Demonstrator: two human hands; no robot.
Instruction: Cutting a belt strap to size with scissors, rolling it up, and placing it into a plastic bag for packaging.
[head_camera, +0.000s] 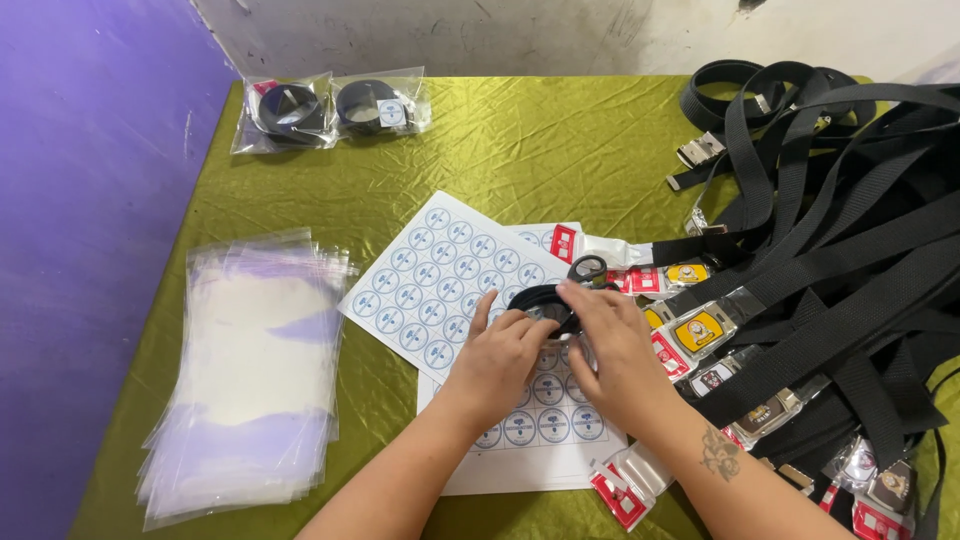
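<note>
Olive cloth covers worktop (560, 130). Far left: stack of clear empty bags (250, 370), unused. Top left: two bagged belt coils (330, 105), done. Centre: sticker sheets (440, 280); left hand (500, 360) and right hand (610, 345), each grip pinching black belt coil (545, 300), half rolled, not yet bagged. Right: big pile of loose belts (830, 280), most work left

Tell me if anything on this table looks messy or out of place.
The black webbing belts lie in a tangled heap at the right, spilling over the table edge. The clear plastic bags are fanned unevenly. Nothing looks damaged.
</note>
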